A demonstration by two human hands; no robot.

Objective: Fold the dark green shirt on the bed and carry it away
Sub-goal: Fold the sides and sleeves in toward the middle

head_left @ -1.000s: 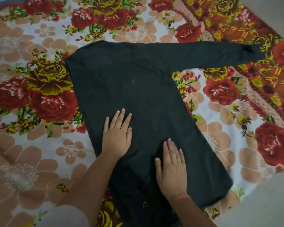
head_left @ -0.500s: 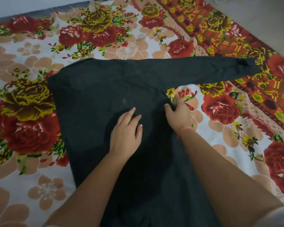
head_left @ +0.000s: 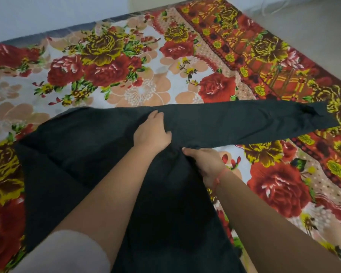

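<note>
Red-rose bedsheet (head_left: 146, 91) bears smooth dark green shirt (head_left: 77, 144).

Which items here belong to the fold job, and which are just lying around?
Job: shirt, sleeve, left hand resting on the shirt, right hand gripping the shirt.
Around: bedsheet, floor, wall, wrist thread.
</note>
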